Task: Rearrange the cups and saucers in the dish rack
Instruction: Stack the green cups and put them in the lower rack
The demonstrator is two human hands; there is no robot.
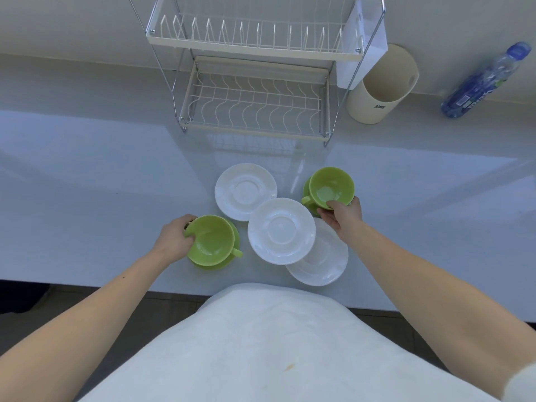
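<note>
Two upright cups (210, 242) (330, 187), handles inward.

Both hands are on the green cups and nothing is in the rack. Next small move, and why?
Probably lift the right cup onto the rack's lower shelf: the right hand pinches its rim, and that shelf holds nothing and lies nearest. The left hand grips the left cup.

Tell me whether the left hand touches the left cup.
Touching. The head view shows the left hand gripping the left cup at its rim, thumb hooked inside the bowl.
</note>
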